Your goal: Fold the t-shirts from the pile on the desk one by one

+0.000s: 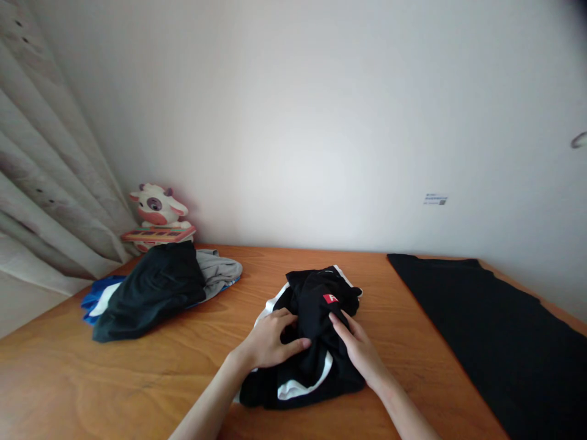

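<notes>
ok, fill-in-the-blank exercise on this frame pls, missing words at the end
1. Left hand and right hand touch the black garment, whose logo patch is mainly ____.
2. The garment's trim is ____.
3. The toy near the curtain is shaped like a ____.
4. In the picture, the black cloth lies to the garment's ____.

Missing words: red; white; cow; right.

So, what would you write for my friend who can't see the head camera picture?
A person's left hand and right hand touch a bunched black garment with white edging on a wooden table. Piled clothes and a toy cow are at left, flat black cloth at right.
</notes>
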`<move>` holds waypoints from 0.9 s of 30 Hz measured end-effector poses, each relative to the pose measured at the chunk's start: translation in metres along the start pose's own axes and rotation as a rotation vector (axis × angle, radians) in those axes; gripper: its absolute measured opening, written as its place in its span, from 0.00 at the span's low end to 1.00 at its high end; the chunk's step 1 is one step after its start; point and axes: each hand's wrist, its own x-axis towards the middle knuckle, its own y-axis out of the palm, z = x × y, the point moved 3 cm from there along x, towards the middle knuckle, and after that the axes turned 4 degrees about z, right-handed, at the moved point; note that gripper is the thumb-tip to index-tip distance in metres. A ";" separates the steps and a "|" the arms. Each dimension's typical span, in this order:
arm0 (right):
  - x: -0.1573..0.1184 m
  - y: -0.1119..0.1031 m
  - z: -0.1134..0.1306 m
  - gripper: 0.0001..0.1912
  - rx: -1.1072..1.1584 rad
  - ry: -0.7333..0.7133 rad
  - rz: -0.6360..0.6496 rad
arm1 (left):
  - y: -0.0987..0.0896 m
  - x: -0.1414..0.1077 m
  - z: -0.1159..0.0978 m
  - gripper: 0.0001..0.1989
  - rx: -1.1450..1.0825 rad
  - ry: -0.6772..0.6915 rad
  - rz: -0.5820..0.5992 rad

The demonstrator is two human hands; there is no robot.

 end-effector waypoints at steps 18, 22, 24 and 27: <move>-0.017 0.014 0.000 0.64 -0.379 -0.246 0.205 | 0.001 0.000 -0.017 0.22 -0.753 -0.093 -0.253; -0.011 0.012 -0.004 0.38 -0.437 -0.270 -0.041 | -0.008 -0.006 -0.035 0.26 -0.811 0.044 -0.054; -0.005 0.006 -0.006 0.25 -0.419 -0.248 -0.127 | -0.012 -0.005 -0.032 0.27 -0.825 0.012 -0.059; 0.004 -0.006 -0.010 0.26 -0.293 -0.165 -0.237 | -0.012 0.002 -0.016 0.25 -0.826 -0.060 -0.138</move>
